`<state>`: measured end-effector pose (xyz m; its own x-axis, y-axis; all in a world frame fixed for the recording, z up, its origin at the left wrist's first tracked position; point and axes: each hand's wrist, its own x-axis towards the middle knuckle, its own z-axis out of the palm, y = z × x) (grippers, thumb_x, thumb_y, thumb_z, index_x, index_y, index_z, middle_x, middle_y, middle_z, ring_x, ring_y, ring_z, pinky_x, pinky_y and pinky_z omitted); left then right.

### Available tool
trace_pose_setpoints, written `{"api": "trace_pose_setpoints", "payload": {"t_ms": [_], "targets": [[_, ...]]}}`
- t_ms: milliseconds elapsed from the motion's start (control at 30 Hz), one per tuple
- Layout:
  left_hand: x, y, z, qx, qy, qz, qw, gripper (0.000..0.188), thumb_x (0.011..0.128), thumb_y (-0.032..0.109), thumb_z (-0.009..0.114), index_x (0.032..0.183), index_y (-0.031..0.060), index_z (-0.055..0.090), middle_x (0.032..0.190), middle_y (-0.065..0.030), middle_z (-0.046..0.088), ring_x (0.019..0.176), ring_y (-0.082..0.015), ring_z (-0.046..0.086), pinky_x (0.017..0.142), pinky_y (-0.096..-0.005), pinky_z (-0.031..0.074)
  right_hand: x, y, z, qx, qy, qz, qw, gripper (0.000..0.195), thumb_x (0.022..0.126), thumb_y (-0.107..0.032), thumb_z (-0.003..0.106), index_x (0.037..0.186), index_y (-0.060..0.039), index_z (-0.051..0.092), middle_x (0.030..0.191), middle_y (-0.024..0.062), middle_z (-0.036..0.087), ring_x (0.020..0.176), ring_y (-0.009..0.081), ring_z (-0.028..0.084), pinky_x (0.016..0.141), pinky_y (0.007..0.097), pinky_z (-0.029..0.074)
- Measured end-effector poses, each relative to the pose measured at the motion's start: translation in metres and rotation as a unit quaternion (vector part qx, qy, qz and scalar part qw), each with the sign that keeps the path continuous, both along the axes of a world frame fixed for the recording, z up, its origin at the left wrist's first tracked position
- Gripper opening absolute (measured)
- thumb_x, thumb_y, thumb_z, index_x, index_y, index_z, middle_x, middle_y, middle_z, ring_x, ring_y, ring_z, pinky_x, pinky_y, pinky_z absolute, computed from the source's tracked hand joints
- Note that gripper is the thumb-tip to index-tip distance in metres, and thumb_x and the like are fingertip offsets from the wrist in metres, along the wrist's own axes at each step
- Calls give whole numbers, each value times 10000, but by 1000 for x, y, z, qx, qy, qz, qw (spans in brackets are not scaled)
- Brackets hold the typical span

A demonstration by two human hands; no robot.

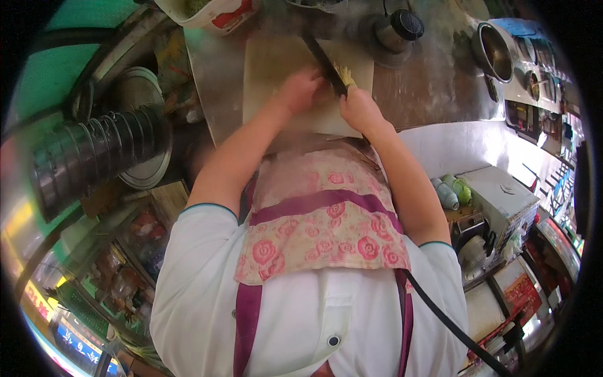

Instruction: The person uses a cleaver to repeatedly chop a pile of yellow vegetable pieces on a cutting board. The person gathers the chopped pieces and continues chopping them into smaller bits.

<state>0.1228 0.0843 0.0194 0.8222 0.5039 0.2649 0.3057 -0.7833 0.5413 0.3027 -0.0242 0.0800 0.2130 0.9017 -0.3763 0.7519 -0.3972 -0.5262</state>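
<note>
My right hand (pixel 362 109) is closed around the handle end of a dark-bladed knife (pixel 325 61), whose long blade slants up and left over a pale cutting board (pixel 268 61). Against the blade's right side lies a small heap of thin yellowish shreds (pixel 345 74); what food they are I cannot tell. My left hand (pixel 304 89) is on the board to the left of the blade, fingers bent and blurred. Whether it holds a piece of food is hidden.
A white tub (pixel 207 19) stands at the board's upper left, a black-lidded metal container (pixel 400 30) at its upper right. Farther right on the metal worktop (pixel 424 94) is a steel bowl (pixel 494 53). A dark ringed cylinder (pixel 99 155) is at the left.
</note>
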Motion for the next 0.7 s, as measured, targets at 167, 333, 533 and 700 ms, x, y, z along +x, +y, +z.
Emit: {"api": "trace_pose_setpoints", "payload": {"t_ms": [167,333,533,700], "targets": [[-10,-4,-1,-11,-16,22,1000,255,832,144,691,1070,53,695,1199,-161,657,1115,-382,609,936,-455,536,-5,6,74,-29,25,61,997,279,951,-187,576,948,91,605,882,360,653,890,529,642,799,565,523],[-2,0,5,-9,-11,5,1000,289,839,175,676,1095,44,697,1209,-157,658,1135,-394,599,951,-459,529,-7,-4,7,5,7,13,1000,274,950,-191,581,949,83,602,873,363,654,882,531,642,812,558,524],[-7,0,9,42,43,-24,998,332,838,192,660,1134,44,689,1239,-147,652,1204,-388,571,1004,-462,501,-8,3,7,15,-3,49,999,276,944,-193,587,962,81,600,865,359,658,867,532,645,817,558,526],[-13,-7,7,101,99,-18,990,337,857,190,642,1163,57,687,1289,-127,630,1271,-363,537,1037,-462,478,-12,1,18,74,-4,43,996,269,935,-191,592,965,76,600,871,357,658,878,530,645,821,562,525]]}}
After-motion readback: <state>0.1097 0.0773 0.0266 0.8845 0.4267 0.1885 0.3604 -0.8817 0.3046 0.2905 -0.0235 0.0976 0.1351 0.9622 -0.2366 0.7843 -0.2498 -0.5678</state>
